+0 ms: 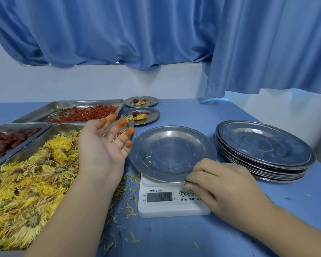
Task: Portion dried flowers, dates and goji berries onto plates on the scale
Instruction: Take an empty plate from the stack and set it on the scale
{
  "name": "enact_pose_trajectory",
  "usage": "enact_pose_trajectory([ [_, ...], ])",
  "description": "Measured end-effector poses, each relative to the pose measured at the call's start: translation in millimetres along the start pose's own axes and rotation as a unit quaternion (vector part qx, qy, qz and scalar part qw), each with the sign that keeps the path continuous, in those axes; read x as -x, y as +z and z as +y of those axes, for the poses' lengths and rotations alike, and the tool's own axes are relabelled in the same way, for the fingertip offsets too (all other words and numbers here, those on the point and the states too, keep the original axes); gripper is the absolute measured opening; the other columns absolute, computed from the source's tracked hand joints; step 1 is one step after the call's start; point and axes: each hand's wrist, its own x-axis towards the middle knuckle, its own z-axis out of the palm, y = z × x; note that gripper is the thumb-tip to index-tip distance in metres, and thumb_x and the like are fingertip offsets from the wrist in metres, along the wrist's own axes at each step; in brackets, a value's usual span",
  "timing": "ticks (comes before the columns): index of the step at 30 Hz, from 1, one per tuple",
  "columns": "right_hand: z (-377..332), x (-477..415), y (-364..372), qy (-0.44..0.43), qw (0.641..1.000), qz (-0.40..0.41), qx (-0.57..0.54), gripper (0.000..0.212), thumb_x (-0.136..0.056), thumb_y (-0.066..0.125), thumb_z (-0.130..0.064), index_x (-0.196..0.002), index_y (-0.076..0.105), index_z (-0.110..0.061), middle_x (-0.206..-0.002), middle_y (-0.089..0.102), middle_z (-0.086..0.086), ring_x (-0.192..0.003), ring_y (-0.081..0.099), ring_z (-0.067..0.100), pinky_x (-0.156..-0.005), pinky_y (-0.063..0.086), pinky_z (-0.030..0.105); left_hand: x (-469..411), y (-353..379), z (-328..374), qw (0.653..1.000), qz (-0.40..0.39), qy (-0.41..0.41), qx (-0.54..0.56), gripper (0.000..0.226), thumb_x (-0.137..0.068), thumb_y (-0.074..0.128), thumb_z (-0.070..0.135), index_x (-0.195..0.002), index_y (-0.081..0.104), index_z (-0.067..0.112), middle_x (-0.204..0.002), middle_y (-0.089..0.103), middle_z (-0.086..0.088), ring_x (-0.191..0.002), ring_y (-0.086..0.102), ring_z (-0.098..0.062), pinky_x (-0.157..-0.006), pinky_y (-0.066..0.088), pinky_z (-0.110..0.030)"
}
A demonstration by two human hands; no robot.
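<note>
Blue table (174, 238): left hand (100, 147) hovers palm-up, fingers spread; right hand (220, 184) pinches plate (172, 153) rim.

In front of me hangs a blue curtain (156, 30) in many folds, and it covers the upper part of the view. Its right part hangs lower, almost to the surface (202, 112), which is blue too. Under the curtain I see a pale white wall (100, 82). On the surface before me there are loose yellow petal scraps (127, 199), scattered thin pieces, and a few more lie near my right side.
</note>
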Motion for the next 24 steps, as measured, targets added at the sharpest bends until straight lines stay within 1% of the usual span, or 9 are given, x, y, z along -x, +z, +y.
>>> enact_pose_trajectory([
  [2,2,3,-6,0.002,0.999,-0.014,-0.030,0.022,-0.091,0.056,-0.033,-0.079,0.071,-0.021,-0.077,0.062,-0.006,-0.056,0.058,0.019,-0.051,0.049,0.029,1,1,0,1.000,0.001,-0.002,-0.001,0.025,-0.088,0.047,0.028,-0.101,0.064,0.017,-0.094,0.070,-0.003,-0.072,0.069,-0.021,-0.061,0.045,-0.028],
  [5,10,6,-17,0.005,0.997,-0.039,-0.073,0.027,-0.091,0.053,-0.038,-0.075,0.068,-0.023,-0.066,0.056,-0.009,-0.056,0.054,0.014,-0.050,0.047,0.028,1,1,1,1.000,0.003,-0.003,-0.006,0.023,-0.088,0.047,0.027,-0.101,0.063,0.016,-0.094,0.069,-0.004,-0.073,0.068,-0.022,-0.062,0.045,-0.028],
  [8,19,8,-25,0.010,0.989,-0.124,-0.086,0.036,-0.091,0.045,-0.048,-0.071,0.063,-0.025,-0.061,0.052,-0.013,-0.055,0.050,0.010,-0.051,0.046,0.030,2,1,2,1.000,0.006,-0.002,-0.011,0.023,-0.088,0.047,0.027,-0.099,0.064,0.016,-0.091,0.068,-0.003,-0.070,0.067,-0.021,-0.061,0.044,-0.028],
  [10,21,9,-25,0.021,0.978,-0.191,-0.081,0.043,-0.088,0.036,-0.059,-0.081,0.064,-0.028,-0.066,0.056,-0.014,-0.062,0.052,0.006,-0.060,0.047,0.029,3,2,2,1.000,0.009,-0.003,-0.017,0.023,-0.088,0.047,0.028,-0.098,0.064,0.017,-0.088,0.068,-0.002,-0.068,0.065,-0.019,-0.060,0.044,-0.027],
  [12,22,11,-23,0.031,0.972,-0.217,-0.081,0.048,-0.084,0.029,-0.066,-0.099,0.061,-0.034,-0.076,0.058,-0.018,-0.071,0.053,0.005,-0.068,0.045,0.024,3,2,2,1.000,0.009,-0.006,-0.021,0.022,-0.089,0.047,0.028,-0.097,0.064,0.017,-0.086,0.067,-0.001,-0.066,0.064,-0.018,-0.060,0.043,-0.026],
  [14,22,13,-20,0.036,0.970,-0.226,-0.078,0.048,-0.082,0.029,-0.069,-0.109,0.054,-0.038,-0.076,0.055,-0.020,-0.071,0.050,0.003,-0.066,0.040,0.020,4,2,2,1.000,0.009,-0.008,-0.023,0.022,-0.089,0.047,0.029,-0.095,0.064,0.017,-0.084,0.066,0.000,-0.064,0.063,-0.017,-0.060,0.042,-0.026],
  [17,21,14,-21,0.048,0.969,-0.231,-0.078,0.049,-0.080,0.028,-0.072,-0.111,0.049,-0.041,-0.074,0.053,-0.020,-0.067,0.046,0.001,-0.061,0.034,0.020,4,2,1,1.000,0.011,-0.008,-0.026,0.021,-0.089,0.047,0.029,-0.094,0.064,0.018,-0.083,0.065,0.000,-0.063,0.062,-0.016,-0.059,0.043,-0.026],
  [20,20,14,-22,0.059,0.966,-0.241,-0.072,0.049,-0.079,0.027,-0.071,-0.110,0.050,-0.043,-0.072,0.053,-0.020,-0.065,0.045,0.000,-0.057,0.032,0.019,4,3,1,1.000,0.013,-0.008,-0.026,0.022,-0.089,0.047,0.030,-0.096,0.064,0.017,-0.082,0.065,0.000,-0.062,0.062,-0.016,-0.059,0.043,-0.026],
  [24,17,13,-21,0.086,0.957,-0.265,-0.085,0.044,-0.082,0.037,-0.069,-0.110,0.053,-0.040,-0.069,0.055,-0.018,-0.064,0.048,0.000,-0.055,0.033,0.019,5,4,1,0.999,0.013,-0.009,-0.028,0.022,-0.089,0.046,0.029,-0.097,0.064,0.017,-0.081,0.064,0.000,-0.061,0.061,-0.016,-0.059,0.042,-0.025],
])
